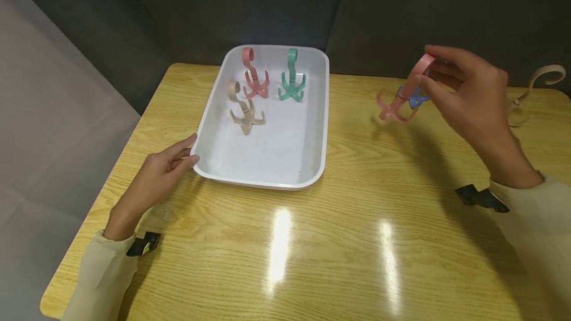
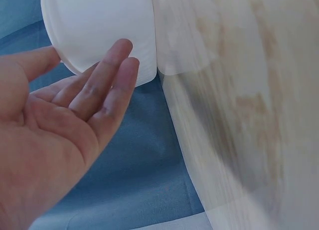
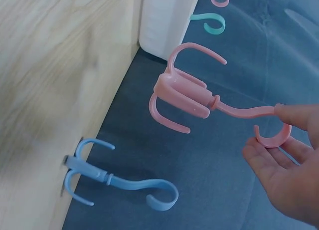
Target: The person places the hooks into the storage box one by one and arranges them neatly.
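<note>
My right hand (image 1: 470, 90) pinches a pink multi-prong hanger hook (image 1: 397, 108) by its curved top, between thumb and fingers. The pronged end points down, tilted left, over the table's right part. Behind it in the head view is a blue hanger hook (image 1: 417, 98), which stands on the table in the right wrist view. My left hand (image 1: 156, 175) touches the near left corner of a white tray (image 1: 260, 183) with thumb and fingertips, its fingers extended. In the tray stand a pink hook (image 1: 256, 85), a green hook (image 1: 292, 88) and a beige hook (image 1: 247, 119).
Another beige hanger hook (image 1: 531, 88) stands at the table's right end, partly hidden by my right hand. A dark curtain (image 1: 379, 19) hangs behind the wooden table (image 1: 339, 241). Grey cloth (image 1: 40, 162) lies beyond the left edge.
</note>
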A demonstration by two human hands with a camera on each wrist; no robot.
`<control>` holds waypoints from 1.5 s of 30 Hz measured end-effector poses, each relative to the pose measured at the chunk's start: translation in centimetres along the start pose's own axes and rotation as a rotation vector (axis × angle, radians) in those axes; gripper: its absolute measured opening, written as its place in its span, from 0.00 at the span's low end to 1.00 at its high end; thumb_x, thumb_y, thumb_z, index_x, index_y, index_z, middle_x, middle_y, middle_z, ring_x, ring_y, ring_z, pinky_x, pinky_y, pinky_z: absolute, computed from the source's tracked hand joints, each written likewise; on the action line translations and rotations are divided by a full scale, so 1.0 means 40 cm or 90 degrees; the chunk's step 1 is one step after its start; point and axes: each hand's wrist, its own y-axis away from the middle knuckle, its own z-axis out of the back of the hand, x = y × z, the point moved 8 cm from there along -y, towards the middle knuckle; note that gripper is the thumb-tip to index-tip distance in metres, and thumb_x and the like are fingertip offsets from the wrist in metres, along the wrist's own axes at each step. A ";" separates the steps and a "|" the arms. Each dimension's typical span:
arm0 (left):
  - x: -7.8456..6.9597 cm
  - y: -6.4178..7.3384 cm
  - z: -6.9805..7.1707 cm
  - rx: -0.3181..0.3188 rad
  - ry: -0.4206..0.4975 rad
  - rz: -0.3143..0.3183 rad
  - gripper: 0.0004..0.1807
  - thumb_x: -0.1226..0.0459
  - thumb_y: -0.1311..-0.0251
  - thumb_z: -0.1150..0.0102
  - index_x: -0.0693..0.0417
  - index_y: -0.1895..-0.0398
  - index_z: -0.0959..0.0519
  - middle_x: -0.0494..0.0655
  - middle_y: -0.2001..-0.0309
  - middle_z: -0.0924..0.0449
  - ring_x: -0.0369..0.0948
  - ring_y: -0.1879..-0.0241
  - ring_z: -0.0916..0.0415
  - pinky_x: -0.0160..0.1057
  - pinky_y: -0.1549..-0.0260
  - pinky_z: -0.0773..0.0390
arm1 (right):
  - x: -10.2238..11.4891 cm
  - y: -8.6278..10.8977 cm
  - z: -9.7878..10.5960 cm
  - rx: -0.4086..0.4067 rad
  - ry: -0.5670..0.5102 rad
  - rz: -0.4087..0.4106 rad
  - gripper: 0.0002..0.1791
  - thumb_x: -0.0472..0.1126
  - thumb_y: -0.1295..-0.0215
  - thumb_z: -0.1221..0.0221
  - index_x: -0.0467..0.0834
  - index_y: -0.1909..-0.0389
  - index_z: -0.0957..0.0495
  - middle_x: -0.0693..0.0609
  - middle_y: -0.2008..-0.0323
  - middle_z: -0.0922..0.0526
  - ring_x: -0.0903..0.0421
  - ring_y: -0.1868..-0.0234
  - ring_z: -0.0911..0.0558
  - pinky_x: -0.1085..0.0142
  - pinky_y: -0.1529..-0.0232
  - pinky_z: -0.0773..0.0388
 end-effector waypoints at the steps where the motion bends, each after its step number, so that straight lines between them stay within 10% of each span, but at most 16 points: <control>1: 0.000 0.000 0.000 0.001 -0.001 0.002 0.30 0.63 0.21 0.45 0.61 0.21 0.38 0.69 0.38 0.22 0.58 0.44 0.18 0.20 0.55 0.25 | 0.005 -0.004 -0.003 0.000 0.002 0.003 0.23 0.27 0.35 0.33 0.38 0.38 0.17 0.45 0.45 0.14 0.74 0.52 0.17 0.75 0.46 0.22; 34: 0.010 -0.006 -0.004 0.008 0.005 0.007 0.31 0.62 0.20 0.46 0.61 0.20 0.38 0.68 0.39 0.21 0.58 0.44 0.17 0.19 0.56 0.25 | 0.171 -0.057 -0.125 0.077 -0.012 0.139 0.25 0.27 0.36 0.30 0.36 0.38 0.18 0.44 0.44 0.15 0.72 0.45 0.18 0.70 0.42 0.22; 45: 0.011 -0.003 -0.002 0.009 0.001 0.015 0.31 0.61 0.20 0.45 0.59 0.20 0.38 0.67 0.38 0.21 0.57 0.44 0.17 0.21 0.54 0.24 | 0.212 -0.066 -0.173 0.101 -0.050 0.159 0.23 0.27 0.36 0.30 0.33 0.39 0.18 0.43 0.45 0.14 0.50 0.45 0.14 0.69 0.43 0.21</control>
